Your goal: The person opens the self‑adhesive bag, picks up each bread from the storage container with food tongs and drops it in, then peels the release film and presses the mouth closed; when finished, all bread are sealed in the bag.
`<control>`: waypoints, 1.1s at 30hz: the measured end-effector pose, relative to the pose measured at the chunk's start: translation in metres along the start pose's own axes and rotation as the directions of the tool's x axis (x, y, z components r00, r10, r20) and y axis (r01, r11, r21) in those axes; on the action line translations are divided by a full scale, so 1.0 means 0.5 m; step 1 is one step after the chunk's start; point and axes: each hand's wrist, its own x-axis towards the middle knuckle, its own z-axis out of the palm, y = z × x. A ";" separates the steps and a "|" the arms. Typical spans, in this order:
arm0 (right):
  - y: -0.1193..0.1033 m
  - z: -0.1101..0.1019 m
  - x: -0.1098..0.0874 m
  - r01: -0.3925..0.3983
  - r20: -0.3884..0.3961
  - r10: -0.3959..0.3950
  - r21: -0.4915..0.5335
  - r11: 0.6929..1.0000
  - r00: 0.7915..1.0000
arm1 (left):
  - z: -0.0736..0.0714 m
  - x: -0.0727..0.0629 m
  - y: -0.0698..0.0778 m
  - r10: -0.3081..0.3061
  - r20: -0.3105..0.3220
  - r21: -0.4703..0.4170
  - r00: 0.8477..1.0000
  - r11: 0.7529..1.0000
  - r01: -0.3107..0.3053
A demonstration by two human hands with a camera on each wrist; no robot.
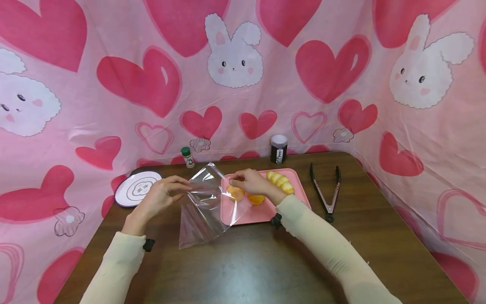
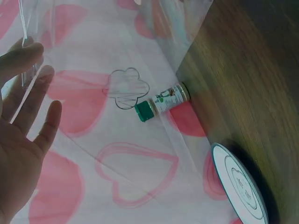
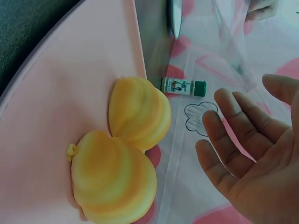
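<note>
My left hand (image 1: 167, 192) pinches the rim of a clear plastic bag (image 1: 205, 228) between thumb and fingers. The bag hangs above the table and overlaps the left part of a pink tray (image 1: 296, 179). Close to the bag's upper right side is my right hand (image 1: 250, 182), its fingers loosely bent and nothing visible between them in the right wrist view. Two round yellow bread buns (image 3: 114, 179) lie on the tray below that hand. A longer ridged bread roll (image 1: 280, 181) lies at the tray's back right.
Black-tipped tongs (image 1: 328, 204) lie spread right of the tray. Behind it stands a dark jar with a pale lid (image 1: 279, 150). A green-capped shaker bottle (image 1: 187, 158) and a white plate (image 1: 127, 190) are at the back left. Printed cloth (image 1: 235, 105) hangs behind the table.
</note>
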 end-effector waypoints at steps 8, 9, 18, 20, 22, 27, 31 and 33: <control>-0.008 0.001 -0.002 0.010 0.068 -0.016 0.081 0.997 0.998 | 0.006 0.004 0.007 0.009 0.014 -0.012 1.000 1.000 -0.009; -0.009 0.001 -0.002 0.010 0.065 -0.016 0.085 0.996 0.998 | 0.007 0.004 0.007 0.001 0.019 -0.011 1.000 1.000 -0.001; -0.019 0.003 -0.002 0.003 0.031 -0.005 0.074 0.997 0.999 | 0.023 -0.005 0.010 -0.082 0.061 0.085 0.995 0.993 0.077; -0.023 0.005 -0.003 0.005 0.022 -0.007 0.076 0.997 1.000 | 0.029 -0.002 0.016 -0.093 0.033 0.100 0.995 0.991 0.089; -0.028 0.007 -0.005 0.001 0.017 -0.002 0.095 0.995 1.000 | 0.035 0.005 0.024 -0.103 0.007 0.104 0.995 0.989 0.101; -0.041 0.007 -0.009 -0.029 0.020 0.026 0.146 0.989 0.999 | 0.048 0.023 0.054 -0.166 -0.011 0.082 0.986 0.983 0.166; -0.049 0.010 -0.008 -0.021 -0.002 0.021 0.161 0.987 1.000 | 0.065 0.038 0.078 -0.219 -0.014 0.054 0.976 0.974 0.219; -0.052 0.013 -0.008 -0.008 -0.015 0.011 0.161 0.987 1.000 | 0.076 0.046 0.087 -0.243 -0.018 0.038 0.970 0.969 0.244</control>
